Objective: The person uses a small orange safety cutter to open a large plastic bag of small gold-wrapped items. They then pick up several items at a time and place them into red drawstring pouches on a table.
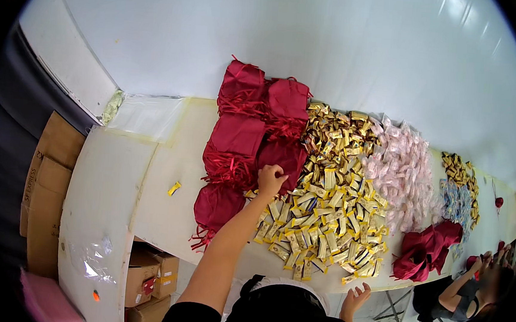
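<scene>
My left hand (271, 180) reaches out over a stack of dark red fabric bags (283, 157) with thin ribbon ties. Its fingers are curled in a pinch at the lower edge of the top bag. More bag stacks (234, 134) lie to its left and beyond. Just to its right spreads a heap of yellow-and-cream wrapped bars (325, 225). My right hand (355, 298) is raised by the table's near edge, below the bars, with its fingers apart and nothing in them.
Gold-brown wrapped sweets (337, 136), pink-white packets (403, 177) and blue packets (455, 202) lie in heaps along the table (171, 155). A loose red cloth pile (425, 250) sits right. One bar (174, 188) lies alone left. Cardboard boxes (142, 278) stand below. A co-worker (470, 295) is far right.
</scene>
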`<action>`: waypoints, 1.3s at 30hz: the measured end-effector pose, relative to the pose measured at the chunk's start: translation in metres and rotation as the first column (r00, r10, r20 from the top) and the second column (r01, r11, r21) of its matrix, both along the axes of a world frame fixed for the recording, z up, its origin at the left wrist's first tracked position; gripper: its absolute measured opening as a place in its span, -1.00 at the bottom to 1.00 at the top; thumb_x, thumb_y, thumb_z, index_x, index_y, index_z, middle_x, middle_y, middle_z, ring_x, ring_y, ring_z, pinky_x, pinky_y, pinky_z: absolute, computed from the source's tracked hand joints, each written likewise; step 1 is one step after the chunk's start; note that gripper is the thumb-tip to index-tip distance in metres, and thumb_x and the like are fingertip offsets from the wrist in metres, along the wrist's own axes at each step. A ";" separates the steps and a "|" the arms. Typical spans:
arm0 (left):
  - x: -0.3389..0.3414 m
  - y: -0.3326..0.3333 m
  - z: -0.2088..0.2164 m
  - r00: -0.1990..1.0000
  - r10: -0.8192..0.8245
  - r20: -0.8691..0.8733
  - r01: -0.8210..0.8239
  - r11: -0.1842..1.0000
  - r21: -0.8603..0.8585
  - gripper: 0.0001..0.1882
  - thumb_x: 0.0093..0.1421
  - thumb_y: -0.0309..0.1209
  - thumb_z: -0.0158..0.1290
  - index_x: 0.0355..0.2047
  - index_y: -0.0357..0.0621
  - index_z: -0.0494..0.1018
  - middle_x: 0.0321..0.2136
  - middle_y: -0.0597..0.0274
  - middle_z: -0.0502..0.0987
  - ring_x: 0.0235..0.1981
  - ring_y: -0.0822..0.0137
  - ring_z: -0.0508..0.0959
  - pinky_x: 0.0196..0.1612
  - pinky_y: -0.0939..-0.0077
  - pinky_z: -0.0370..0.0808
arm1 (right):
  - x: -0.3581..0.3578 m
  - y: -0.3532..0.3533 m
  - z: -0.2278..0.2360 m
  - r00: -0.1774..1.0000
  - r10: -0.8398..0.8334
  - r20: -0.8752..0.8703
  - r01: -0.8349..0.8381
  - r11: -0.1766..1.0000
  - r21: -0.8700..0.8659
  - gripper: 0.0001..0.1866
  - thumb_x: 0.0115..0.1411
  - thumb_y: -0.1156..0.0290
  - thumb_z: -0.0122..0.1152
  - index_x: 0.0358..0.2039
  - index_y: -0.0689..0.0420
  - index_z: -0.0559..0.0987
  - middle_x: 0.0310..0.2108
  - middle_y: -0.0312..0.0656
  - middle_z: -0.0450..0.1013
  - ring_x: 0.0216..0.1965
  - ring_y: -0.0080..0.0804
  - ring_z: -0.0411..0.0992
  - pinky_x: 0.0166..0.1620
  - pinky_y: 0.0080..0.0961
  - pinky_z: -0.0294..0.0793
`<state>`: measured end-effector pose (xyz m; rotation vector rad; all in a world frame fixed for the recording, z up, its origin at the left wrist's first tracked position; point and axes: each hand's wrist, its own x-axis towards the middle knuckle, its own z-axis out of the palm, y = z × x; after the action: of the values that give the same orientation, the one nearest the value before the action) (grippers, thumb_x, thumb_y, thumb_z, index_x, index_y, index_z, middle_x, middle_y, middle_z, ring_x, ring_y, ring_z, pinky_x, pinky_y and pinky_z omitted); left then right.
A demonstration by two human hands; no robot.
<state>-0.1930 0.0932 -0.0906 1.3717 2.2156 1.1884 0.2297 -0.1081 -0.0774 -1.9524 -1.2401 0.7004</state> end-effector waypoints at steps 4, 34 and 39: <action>-0.001 -0.027 0.056 0.966 -0.040 0.254 -0.026 0.967 0.253 -0.73 -0.10 -0.44 0.20 -0.57 -0.23 0.28 -0.61 0.22 0.27 -0.54 0.30 0.30 -0.44 0.53 0.27 | -0.025 0.016 0.026 0.939 0.173 -0.296 -0.177 0.984 0.016 -0.61 -0.08 0.66 0.09 -0.18 0.17 0.32 -0.23 -0.20 0.25 -0.28 -0.45 0.31 -0.33 -0.60 0.38; 0.082 -0.233 0.094 0.272 -0.108 0.956 0.321 0.947 0.015 -0.80 0.01 -0.53 0.12 -0.35 -0.17 0.36 -0.49 0.42 0.40 -0.46 0.64 0.35 -0.39 0.77 0.29 | -0.187 0.040 0.093 0.248 0.669 -0.701 -0.882 0.456 0.122 -0.66 -0.06 0.66 0.17 -0.29 0.13 0.28 -0.45 -0.33 0.32 -0.47 -0.63 0.35 -0.26 -0.65 0.44; 0.084 -0.230 0.084 0.493 -0.078 0.866 0.240 0.969 -0.049 -0.84 0.00 -0.54 0.12 -0.45 -0.15 0.34 -0.55 0.44 0.36 -0.51 0.65 0.33 -0.45 0.76 0.29 | -0.177 0.051 0.093 0.309 0.901 -0.304 -0.913 0.371 0.170 -0.69 -0.10 0.70 0.14 -0.29 0.19 0.36 -0.50 -0.31 0.34 -0.44 -0.63 0.39 -0.31 -0.65 0.45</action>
<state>-0.1090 -0.1366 -0.0065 0.6189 1.3591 1.2010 0.0524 -0.0572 0.0159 -0.8369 -2.0744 1.5577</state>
